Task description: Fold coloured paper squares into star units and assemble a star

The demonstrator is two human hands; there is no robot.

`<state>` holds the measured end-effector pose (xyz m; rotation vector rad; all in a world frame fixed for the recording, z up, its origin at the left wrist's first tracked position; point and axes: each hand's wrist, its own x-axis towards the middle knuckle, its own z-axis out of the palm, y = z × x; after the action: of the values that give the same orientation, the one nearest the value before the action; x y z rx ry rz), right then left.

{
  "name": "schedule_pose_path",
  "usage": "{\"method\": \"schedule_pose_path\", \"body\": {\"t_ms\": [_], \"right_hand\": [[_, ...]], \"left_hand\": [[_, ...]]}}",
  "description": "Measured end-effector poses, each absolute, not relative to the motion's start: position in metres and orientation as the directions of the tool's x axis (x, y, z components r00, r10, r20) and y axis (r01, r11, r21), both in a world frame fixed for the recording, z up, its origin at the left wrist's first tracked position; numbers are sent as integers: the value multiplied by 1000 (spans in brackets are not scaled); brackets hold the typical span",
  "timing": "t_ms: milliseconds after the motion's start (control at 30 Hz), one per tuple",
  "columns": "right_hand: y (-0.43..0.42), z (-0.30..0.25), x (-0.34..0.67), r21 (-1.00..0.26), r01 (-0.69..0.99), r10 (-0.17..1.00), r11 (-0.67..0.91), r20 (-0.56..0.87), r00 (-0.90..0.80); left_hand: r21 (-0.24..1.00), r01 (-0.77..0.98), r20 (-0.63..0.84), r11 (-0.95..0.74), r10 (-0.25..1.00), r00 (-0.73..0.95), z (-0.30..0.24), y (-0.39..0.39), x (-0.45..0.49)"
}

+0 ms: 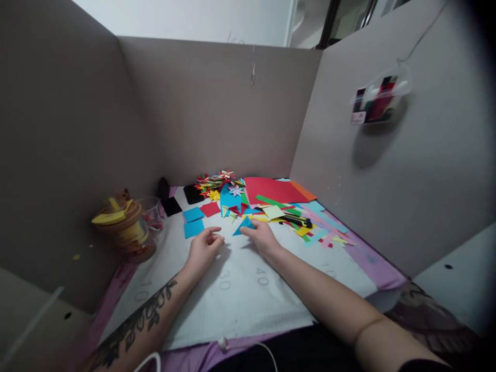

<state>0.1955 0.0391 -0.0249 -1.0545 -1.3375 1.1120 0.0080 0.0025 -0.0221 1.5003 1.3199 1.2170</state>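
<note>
My right hand [263, 237] pinches a folded blue paper triangle [244, 225] by its right side, just above the white table cover. To the left of it, my left hand [205, 248] is partly curled, its thumb and index finger apart, with nothing visible between them. Beyond that hand lie blue paper squares [194, 228] and a red paper square [210, 208]. Small folded red and pale pieces [237, 210] rest behind the triangle. A pale green square [274, 212] lies on paper strips to the right, beside a black and yellow cutter [296, 220].
Folded paper stars [217, 182] are heaped at the back, near red sheets [271, 190]. A yellow-brown pot [126, 227] and a clear cup [153, 212] stand at left. Grey partitions [220, 103] enclose the table; a clear holder [382, 98] hangs on the right one.
</note>
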Motion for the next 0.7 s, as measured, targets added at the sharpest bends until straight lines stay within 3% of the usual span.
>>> {"method": "schedule_pose_path", "body": {"t_ms": [100, 267, 467, 700], "right_hand": [[30, -25, 184, -943, 112, 945, 312, 296, -143], [21, -28, 177, -913, 203, 927, 353, 312, -210], [31, -28, 186, -946, 68, 942, 317, 306, -136], [41, -21, 197, -984, -101, 988, 146, 139, 72]], "left_hand": [[946, 250, 199, -206, 979, 55, -25, 1, 13], [926, 319, 180, -202, 979, 98, -24, -5, 17], [949, 291, 101, -122, 991, 88, -14, -4, 17], [951, 294, 94, -96, 995, 24, -22, 3, 6]]}}
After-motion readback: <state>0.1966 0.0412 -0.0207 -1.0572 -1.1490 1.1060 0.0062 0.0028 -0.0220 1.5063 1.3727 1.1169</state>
